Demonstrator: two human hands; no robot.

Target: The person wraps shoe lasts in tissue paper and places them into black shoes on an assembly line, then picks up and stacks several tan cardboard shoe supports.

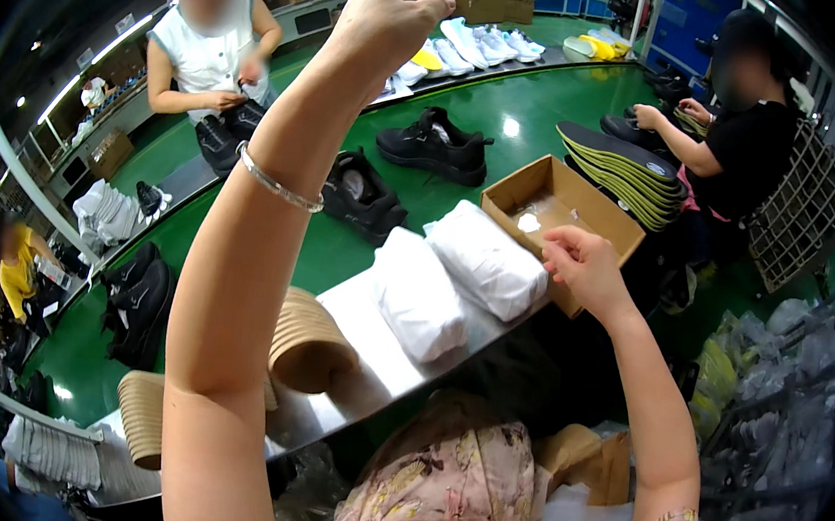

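Note:
My left arm, with a bracelet, reaches far up over the work table. My left hand [384, 31] is at the top with its back toward me; the thumb sticks out and the other fingers are mostly hidden. My right hand [586, 269] hovers at the near edge of an open cardboard box [615, 215], its fingers loosely bent and slightly apart, with nothing seen in them. Small white pieces lie inside the box. Beside that hand are two white-wrapped bundles [490, 257] on the metal table edge. Black shoes [433, 145] stand beyond them on the green surface.
A stack of insoles [619, 169] stands right of the box. Ribbed brown cardboard forms [307, 342] sit by my left arm. White shoes [478, 45] line the far side. People work at left and right. Bagged items [766, 395] fill a rack at lower right.

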